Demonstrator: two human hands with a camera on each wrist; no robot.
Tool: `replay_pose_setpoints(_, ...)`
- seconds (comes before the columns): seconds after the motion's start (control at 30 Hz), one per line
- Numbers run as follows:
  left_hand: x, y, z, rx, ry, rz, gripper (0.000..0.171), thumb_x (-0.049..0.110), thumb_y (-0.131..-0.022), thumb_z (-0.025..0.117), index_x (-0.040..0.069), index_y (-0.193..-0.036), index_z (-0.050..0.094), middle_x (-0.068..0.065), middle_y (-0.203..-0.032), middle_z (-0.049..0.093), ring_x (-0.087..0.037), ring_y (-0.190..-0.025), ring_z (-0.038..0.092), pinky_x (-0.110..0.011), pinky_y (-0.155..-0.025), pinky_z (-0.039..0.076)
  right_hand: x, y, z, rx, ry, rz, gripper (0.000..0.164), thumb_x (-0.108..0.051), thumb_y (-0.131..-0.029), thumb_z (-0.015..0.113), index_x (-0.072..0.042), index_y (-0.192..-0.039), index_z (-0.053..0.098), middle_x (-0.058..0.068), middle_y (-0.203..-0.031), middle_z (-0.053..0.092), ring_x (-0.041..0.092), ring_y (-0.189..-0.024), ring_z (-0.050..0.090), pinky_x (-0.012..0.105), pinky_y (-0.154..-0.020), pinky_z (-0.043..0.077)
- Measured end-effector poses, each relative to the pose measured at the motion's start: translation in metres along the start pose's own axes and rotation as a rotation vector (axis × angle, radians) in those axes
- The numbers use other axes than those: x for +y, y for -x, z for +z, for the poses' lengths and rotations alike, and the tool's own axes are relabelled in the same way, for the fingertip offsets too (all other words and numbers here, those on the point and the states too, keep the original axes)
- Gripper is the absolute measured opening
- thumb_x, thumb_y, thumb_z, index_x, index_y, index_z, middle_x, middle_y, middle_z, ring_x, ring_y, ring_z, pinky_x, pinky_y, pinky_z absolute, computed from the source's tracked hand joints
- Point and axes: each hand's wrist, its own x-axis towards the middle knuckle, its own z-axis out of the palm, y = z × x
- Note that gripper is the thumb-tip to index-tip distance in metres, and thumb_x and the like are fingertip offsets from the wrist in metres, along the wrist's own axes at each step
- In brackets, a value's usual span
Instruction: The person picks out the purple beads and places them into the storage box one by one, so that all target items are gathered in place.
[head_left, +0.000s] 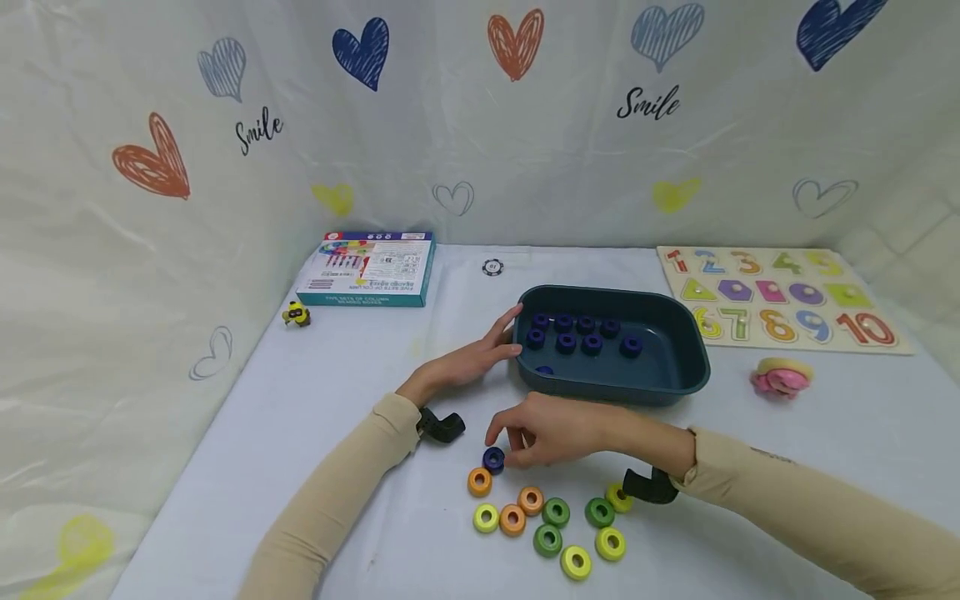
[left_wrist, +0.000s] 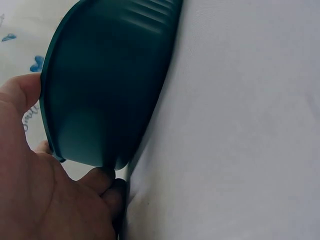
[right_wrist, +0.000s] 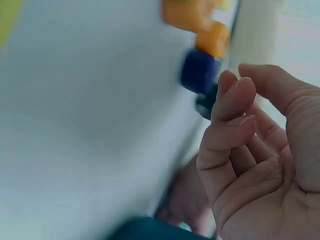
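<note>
My left hand (head_left: 467, 360) rests against the left end of a dark teal tub (head_left: 678, 367), thumb and fingers spread along its rim and outer wall. Several dark blue ring beads (head_left: 632, 347) lie inside, mostly towards the left. My right hand (head_left: 558, 429) is low over the table in front of the tub, fingers bent loosely. Close by its fingertips sits one dark blue ring bead (head_left: 493, 460), touching an orange ring bead (head_left: 480, 482). In the right wrist view this blue bead (right_wrist: 197, 71) lies just beyond the fingertips, with nothing between thumb and fingers.
Orange, green (head_left: 547, 540) and yellow ring beads (head_left: 576, 562) lie scattered nearest me. Behind are a teal-edged box (head_left: 367, 271), a small bee figure (head_left: 297, 314) and a poker chip (head_left: 492, 267). A number puzzle board (head_left: 757, 290) and a pink toy (head_left: 782, 379) are at right.
</note>
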Motion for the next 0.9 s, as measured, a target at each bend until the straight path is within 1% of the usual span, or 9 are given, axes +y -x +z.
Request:
replay_pose_setpoints(0.07, 0.0, 0.0, 0.001, -0.001, 0.005, 0.001, 0.062, 0.051, -0.092, 0.036, 0.051, -0.137, -0.007, 0.001, -0.15, 0.009, -0.012, -0.134, 0.011, -0.045, -0.105, 0.018, 0.005, -0.004, 0.007, -0.021, -0.007, -0.006, 0.027, -0.023, -0.085, 0.063, -0.018, -0.112, 0.058, -0.015, -0.073, 0.058, 0.003, -0.06, 0.053, 0.019, -0.056, 0.044)
replay_pose_setpoints(0.17, -0.001, 0.0, 0.002, -0.003, 0.007, 0.002, 0.061, 0.05, -0.093, 0.035, 0.051, -0.137, -0.007, 0.0, -0.15, 0.008, -0.012, -0.134, 0.011, -0.045, -0.105, 0.018, 0.011, -0.008, 0.013, -0.064, -0.056, -0.015, 0.03, -0.022, -0.086, 0.063, -0.018, -0.114, 0.057, -0.013, -0.074, 0.06, 0.004, -0.056, 0.054, 0.019, -0.056, 0.045)
replay_pose_setpoints(0.27, -0.002, 0.0, 0.001, 0.006, -0.002, 0.002, 0.061, 0.051, -0.093, 0.035, 0.051, -0.137, -0.007, 0.0, -0.15, 0.008, -0.012, -0.135, 0.011, -0.045, -0.105, 0.018, 0.015, -0.01, 0.014, -0.107, -0.111, -0.015, 0.028, -0.022, -0.086, 0.063, -0.019, -0.113, 0.057, -0.009, -0.073, 0.061, 0.006, -0.051, 0.053, 0.019, -0.052, 0.044)
replay_pose_setpoints(0.37, -0.002, 0.0, 0.0, 0.014, -0.006, -0.003, 0.061, 0.052, -0.093, 0.035, 0.052, -0.136, -0.007, 0.002, -0.15, 0.008, -0.01, -0.134, 0.01, -0.044, -0.105, 0.018, 0.017, -0.011, 0.014, -0.136, -0.146, -0.022, 0.027, -0.022, -0.085, 0.063, -0.019, -0.111, 0.059, -0.006, -0.071, 0.06, 0.007, -0.049, 0.052, 0.019, -0.049, 0.043)
replay_pose_setpoints(0.53, -0.002, 0.001, -0.001, 0.014, -0.007, -0.013, 0.06, 0.051, -0.093, 0.035, 0.052, -0.136, -0.007, 0.003, -0.15, 0.007, -0.009, -0.134, 0.01, -0.044, -0.105, 0.017, 0.018, -0.011, 0.012, -0.148, -0.168, -0.031, 0.026, -0.02, -0.084, 0.065, -0.016, -0.109, 0.06, -0.004, -0.068, 0.061, 0.009, -0.05, 0.055, 0.019, -0.049, 0.043)
replay_pose_setpoints(0.6, -0.001, 0.001, 0.0, 0.01, -0.003, -0.009, 0.059, 0.049, -0.094, 0.034, 0.052, -0.137, -0.007, 0.002, -0.15, 0.007, -0.011, -0.135, 0.01, -0.045, -0.105, 0.016, 0.018, -0.01, 0.012, -0.137, -0.162, -0.025, 0.026, -0.021, -0.083, 0.065, -0.016, -0.109, 0.06, -0.005, -0.068, 0.061, 0.009, -0.051, 0.056, 0.019, -0.05, 0.043)
replay_pose_setpoints(0.73, -0.001, 0.001, 0.001, -0.001, 0.005, -0.006, 0.059, 0.047, -0.095, 0.034, 0.051, -0.137, -0.007, 0.001, -0.15, 0.006, -0.013, -0.135, 0.01, -0.047, -0.104, 0.017, 0.016, -0.003, 0.006, -0.082, -0.14, -0.005, 0.028, -0.025, -0.083, 0.065, -0.018, -0.109, 0.059, -0.009, -0.071, 0.061, 0.01, -0.054, 0.058, 0.021, -0.054, 0.047)
replay_pose_setpoints(0.8, -0.001, 0.001, 0.001, -0.003, 0.008, -0.01, 0.059, 0.048, -0.094, 0.035, 0.052, -0.136, -0.007, 0.001, -0.15, 0.006, -0.013, -0.135, 0.01, -0.048, -0.104, 0.017, 0.014, 0.004, -0.002, -0.046, -0.142, 0.004, 0.029, -0.026, -0.083, 0.065, -0.019, -0.11, 0.059, -0.009, -0.074, 0.062, 0.014, -0.056, 0.06, 0.024, -0.054, 0.048)
replay_pose_setpoints(0.9, 0.0, 0.001, 0.001, 0.0, 0.003, -0.016, 0.06, 0.051, -0.093, 0.035, 0.053, -0.135, -0.007, 0.002, -0.15, 0.007, -0.012, -0.135, 0.011, -0.048, -0.104, 0.017, 0.014, 0.015, -0.019, 0.012, -0.165, 0.034, 0.029, -0.028, -0.083, 0.065, -0.021, -0.111, 0.059, -0.006, -0.075, 0.063, 0.024, -0.058, 0.06, 0.028, -0.053, 0.049)
